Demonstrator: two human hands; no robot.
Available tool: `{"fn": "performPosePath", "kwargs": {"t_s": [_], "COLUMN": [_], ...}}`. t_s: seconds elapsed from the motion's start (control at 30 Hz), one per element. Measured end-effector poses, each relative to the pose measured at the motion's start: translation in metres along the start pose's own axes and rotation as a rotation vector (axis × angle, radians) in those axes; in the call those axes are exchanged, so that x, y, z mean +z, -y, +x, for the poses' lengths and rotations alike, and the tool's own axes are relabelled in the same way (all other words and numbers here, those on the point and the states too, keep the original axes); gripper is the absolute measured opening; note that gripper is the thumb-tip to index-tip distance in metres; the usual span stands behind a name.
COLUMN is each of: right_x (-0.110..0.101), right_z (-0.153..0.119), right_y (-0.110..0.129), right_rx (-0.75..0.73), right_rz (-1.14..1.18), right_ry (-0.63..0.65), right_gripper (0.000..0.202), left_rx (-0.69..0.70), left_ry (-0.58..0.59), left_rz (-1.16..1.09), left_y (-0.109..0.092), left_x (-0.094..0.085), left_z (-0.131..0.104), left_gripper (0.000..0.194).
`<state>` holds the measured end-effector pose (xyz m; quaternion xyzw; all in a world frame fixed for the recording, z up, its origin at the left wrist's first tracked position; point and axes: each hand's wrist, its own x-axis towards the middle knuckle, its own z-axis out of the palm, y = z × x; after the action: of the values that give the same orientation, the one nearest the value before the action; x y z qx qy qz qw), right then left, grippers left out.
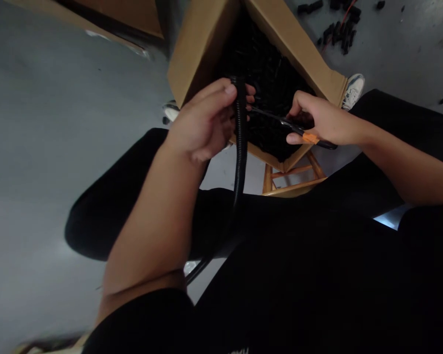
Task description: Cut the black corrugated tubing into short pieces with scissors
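My left hand (210, 115) grips the upper end of a black corrugated tube (239, 157), thumb on one side and fingers behind it. The tube hangs down past my left forearm towards my lap. My right hand (317, 118) holds dark scissors (295, 129) with orange tape on the handle. Their thin blades point left, close to the tube and the fingertips of my left hand. Below both hands, a cardboard box (302, 44) holds many short black pieces (266, 64).
A wooden stool (291, 184) stands near the box's lower corner. More black pieces (339, 34) and a red strand lie on the grey floor at the upper right. Another cardboard box (121, 14) is at the upper left. My shoes (353, 91) flank the box.
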<state>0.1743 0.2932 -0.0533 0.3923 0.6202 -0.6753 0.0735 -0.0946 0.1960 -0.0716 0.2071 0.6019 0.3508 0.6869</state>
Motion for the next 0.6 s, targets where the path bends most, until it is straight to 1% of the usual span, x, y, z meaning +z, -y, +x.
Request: {"fn": "performPosePath", "kwargs": {"t_s": [0.1,0.2,0.27,0.33,0.43,0.53,0.6], "right_x": [0.004,0.005,0.004,0.002,0.001,0.001,0.002], "right_z": [0.0,0.001,0.001,0.002,0.003,0.003,0.001], "right_y": [0.007,0.011,0.01,0.009,0.006,0.007,0.01], "right_rx": [-0.01,-0.007,-0.003,0.013,0.055,0.063,0.039], "right_rz": [0.012,-0.007,-0.027,-0.068,-0.141,-0.163,-0.14], "right_ry": [-0.011,-0.028,-0.057,-0.112,-0.172,-0.173,-0.162], "right_gripper": [0.047,0.05,0.052,0.055,0.059,0.057,0.055], "left_rx": [0.008,0.017,-0.001,-0.037,-0.073,-0.035,-0.032], "left_ry": [0.067,0.12,0.144,0.164,0.195,0.207,0.232], "left_rz": [0.005,-0.036,-0.07,-0.056,0.039,0.102,0.096], "left_y": [0.003,0.009,0.013,0.015,0.014,0.01,0.007], "left_x": [0.006,0.006,0.004,0.003,0.004,0.008,0.01], "left_z": [-0.002,0.001,0.004,0.006,0.005,0.002,-0.002], "left_gripper": [0.033,0.038,0.044,0.05,0.048,0.044,0.047]}}
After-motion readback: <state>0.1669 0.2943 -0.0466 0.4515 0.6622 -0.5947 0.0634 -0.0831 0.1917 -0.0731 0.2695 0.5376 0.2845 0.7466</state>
